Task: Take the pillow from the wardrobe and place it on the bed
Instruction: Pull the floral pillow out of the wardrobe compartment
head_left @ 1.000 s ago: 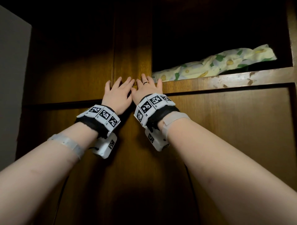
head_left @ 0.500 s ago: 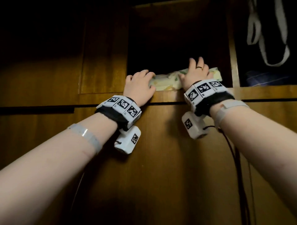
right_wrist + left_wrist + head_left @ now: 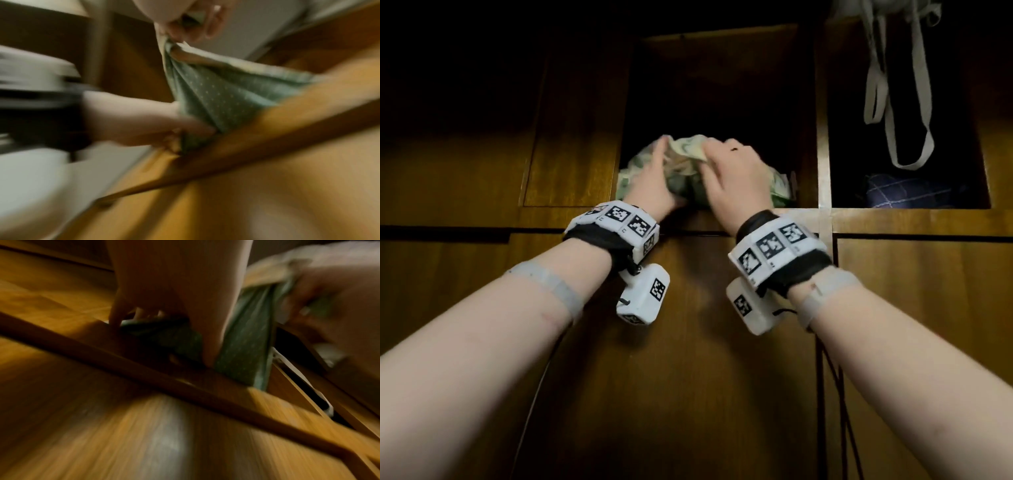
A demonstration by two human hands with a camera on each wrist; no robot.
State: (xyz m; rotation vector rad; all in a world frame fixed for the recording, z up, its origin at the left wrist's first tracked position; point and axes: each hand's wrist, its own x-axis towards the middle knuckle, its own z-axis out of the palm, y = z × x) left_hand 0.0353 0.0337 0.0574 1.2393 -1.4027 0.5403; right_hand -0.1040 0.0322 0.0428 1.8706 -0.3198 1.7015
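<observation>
The pillow (image 3: 683, 171), pale floral on top and green with small dots underneath, lies bunched at the front of the open upper wardrobe compartment (image 3: 722, 85). My left hand (image 3: 654, 178) grips its left side, the fingers dug into the fabric. My right hand (image 3: 726, 168), with a ring on it, clutches the top right. In the left wrist view the left hand (image 3: 156, 308) closes over the green cloth (image 3: 242, 356) at the shelf edge. In the right wrist view the right hand (image 3: 185, 32) pinches a gathered fold of the pillow (image 3: 222, 97), and my left hand (image 3: 156, 123) holds it lower down.
The compartment to the right holds hanging white straps (image 3: 893, 113) and a dark blue checked cloth (image 3: 907, 192). A wooden shelf rail (image 3: 911, 219) runs under both openings. Closed wooden doors (image 3: 688, 359) are below, and a closed panel (image 3: 575, 137) stands at the left.
Both hands have gone from the shelf edge into the compartment and taken hold of the pillow. It was lying flat and is now bunched up between them at the front.
</observation>
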